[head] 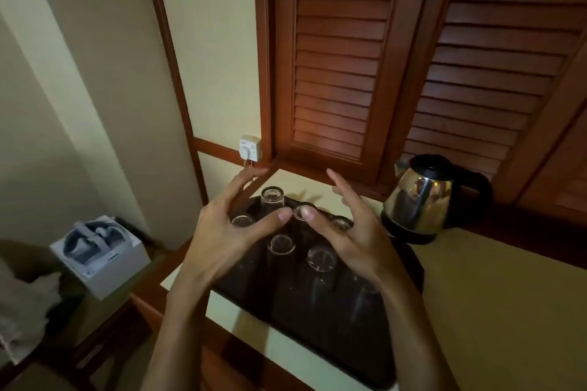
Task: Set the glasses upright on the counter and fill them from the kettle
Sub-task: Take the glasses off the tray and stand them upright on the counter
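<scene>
I see a dim room with pale cream walls trimmed in reddish-brown wood. 2 brown louvred wooden shutters stand behind a cream countertop. A white wall socket sits by the frame; a white cardboard box rests lower left.

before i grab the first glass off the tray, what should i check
1. Both hands free: ok, left hand and right hand hover open, holding nothing.
2. Glasses reachable: ok, the nearest glass stands on the dark tray just under the fingers.
3. Glasses inverted: cannot tell for all; the far glass looks base-up.
4. Counter space beside the tray: ok.
5. Kettle within reach, on its base: ok.
6. Kettle filled: cannot tell.
</scene>
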